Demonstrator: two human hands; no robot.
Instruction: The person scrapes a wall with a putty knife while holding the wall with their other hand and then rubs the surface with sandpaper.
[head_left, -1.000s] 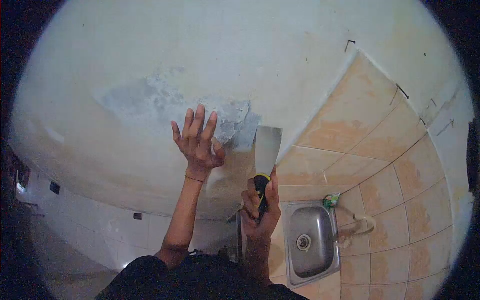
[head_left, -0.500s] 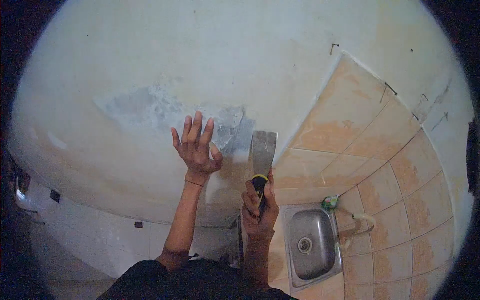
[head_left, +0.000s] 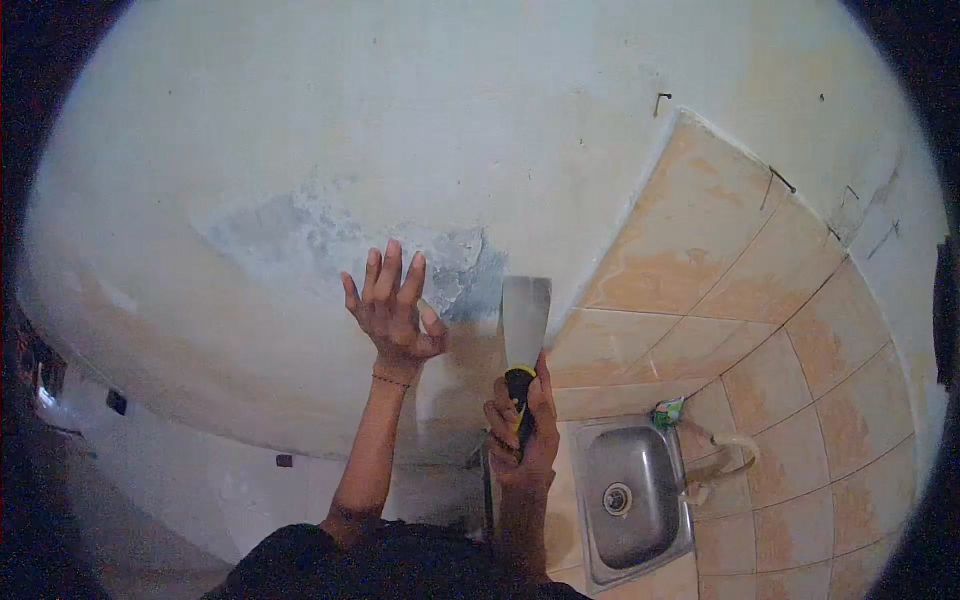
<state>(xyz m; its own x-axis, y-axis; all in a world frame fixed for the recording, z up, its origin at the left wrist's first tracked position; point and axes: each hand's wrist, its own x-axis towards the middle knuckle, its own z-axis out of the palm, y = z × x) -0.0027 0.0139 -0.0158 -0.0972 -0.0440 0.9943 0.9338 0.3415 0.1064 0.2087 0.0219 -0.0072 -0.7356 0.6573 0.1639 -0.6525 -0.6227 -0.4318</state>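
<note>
My left hand [head_left: 393,312], fingers spread, is at the pale wall [head_left: 420,120], over the lower edge of a grey patch of bare, peeling plaster [head_left: 290,225]. Whether its palm touches the wall cannot be made out. To its right, my right hand [head_left: 524,425] is wrapped round the black and yellow handle of a putty knife [head_left: 526,320]. The wide metal blade points up, beside the right end of the grey patch and left of the tile edge.
Orange and cream tiles [head_left: 690,260] cover the wall at the right. Below them is a steel sink [head_left: 640,500] with a green packet [head_left: 668,411] at its back corner and a pale tap [head_left: 735,455] beside it. A bent nail [head_left: 661,99] sticks out above the tiles.
The view has shifted slightly, and both hands and the putty knife appear a little lower in it. My right hand keeps its hold on the handle, and my left hand stays spread.
</note>
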